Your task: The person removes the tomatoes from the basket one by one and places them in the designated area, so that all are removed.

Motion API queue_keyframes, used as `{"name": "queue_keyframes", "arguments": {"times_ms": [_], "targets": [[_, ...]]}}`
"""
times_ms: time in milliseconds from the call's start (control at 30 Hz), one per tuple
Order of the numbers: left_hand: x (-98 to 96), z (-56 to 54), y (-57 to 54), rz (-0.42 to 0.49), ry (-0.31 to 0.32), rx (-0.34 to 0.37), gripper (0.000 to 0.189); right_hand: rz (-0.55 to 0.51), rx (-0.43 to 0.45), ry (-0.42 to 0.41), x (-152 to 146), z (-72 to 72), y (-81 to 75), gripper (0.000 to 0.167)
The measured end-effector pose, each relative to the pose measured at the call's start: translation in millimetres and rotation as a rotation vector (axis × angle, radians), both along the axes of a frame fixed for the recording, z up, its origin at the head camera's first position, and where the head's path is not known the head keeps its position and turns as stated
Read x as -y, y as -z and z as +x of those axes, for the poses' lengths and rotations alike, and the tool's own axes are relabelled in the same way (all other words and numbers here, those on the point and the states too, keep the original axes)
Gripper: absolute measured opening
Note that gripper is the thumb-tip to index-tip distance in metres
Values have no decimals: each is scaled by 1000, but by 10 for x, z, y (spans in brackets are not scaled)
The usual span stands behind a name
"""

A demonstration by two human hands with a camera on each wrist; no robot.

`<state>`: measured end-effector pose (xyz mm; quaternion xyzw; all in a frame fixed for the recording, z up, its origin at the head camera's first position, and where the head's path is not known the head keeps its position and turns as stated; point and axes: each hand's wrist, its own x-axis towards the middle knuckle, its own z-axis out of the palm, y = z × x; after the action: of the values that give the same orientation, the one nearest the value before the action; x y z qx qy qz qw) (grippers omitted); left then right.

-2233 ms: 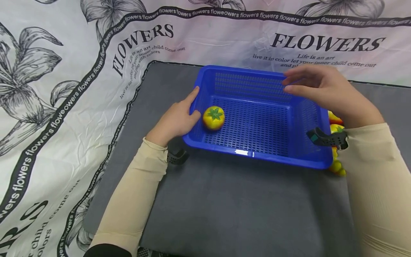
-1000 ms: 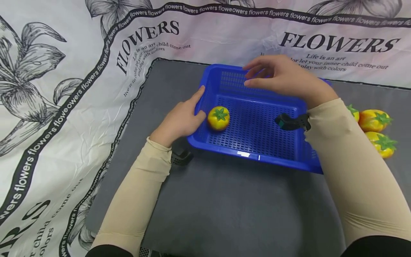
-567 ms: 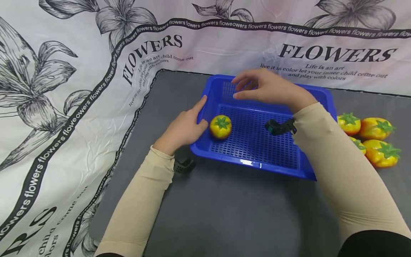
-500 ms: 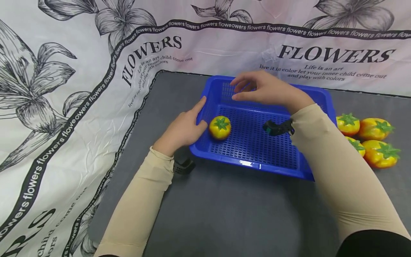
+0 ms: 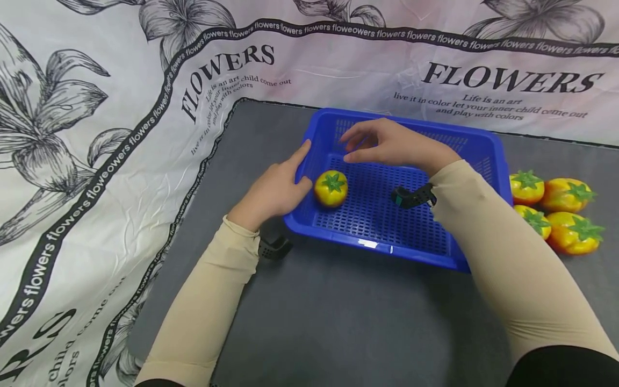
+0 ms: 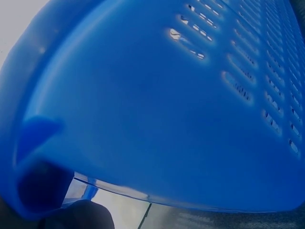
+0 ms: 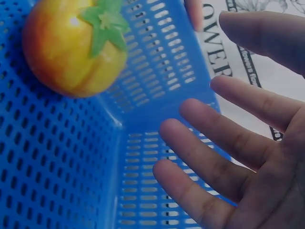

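My left hand (image 5: 272, 191) holds the left rim of a blue plastic basket (image 5: 425, 258), index finger stretched along the edge and thumb at the rim. The left wrist view is filled by the basket's slotted wall (image 6: 143, 95). Inside, near the left end, sits a round yellow-and-red fruit (image 5: 331, 189) with a green star-shaped leaf top, like a persimmon or tomato. Over the basket's back half hovers my right hand (image 5: 394, 146), fingers loosely bent and holding nothing. In the right wrist view its spread fingers (image 7: 214, 148) are apart from the fruit (image 7: 74, 47).
Several similar yellow-and-red fruits (image 5: 564, 194) lie on the dark grey tabletop (image 5: 348, 322) just right of the basket, partly behind the right sleeve (image 5: 512, 258). A white cloth printed with flowers and lettering (image 5: 333, 70) borders the table at the back and left.
My right hand has moved left from above the basket's right end and come a little lower, uncovering the fruits at the right. My left hand and the fruit in the basket stay put.
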<state>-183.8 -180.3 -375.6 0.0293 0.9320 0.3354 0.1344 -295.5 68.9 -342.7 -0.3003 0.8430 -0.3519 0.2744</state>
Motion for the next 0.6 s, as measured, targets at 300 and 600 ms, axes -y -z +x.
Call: {"name": "queue_keyframes", "arguments": {"times_ms": [300, 600], "targets": [[27, -8, 1, -44, 15, -27, 77, 6, 9, -104, 85, 23, 134, 56], [12, -7, -16, -46, 22, -29, 77, 90, 30, -180, 161, 64, 252, 63]]}}
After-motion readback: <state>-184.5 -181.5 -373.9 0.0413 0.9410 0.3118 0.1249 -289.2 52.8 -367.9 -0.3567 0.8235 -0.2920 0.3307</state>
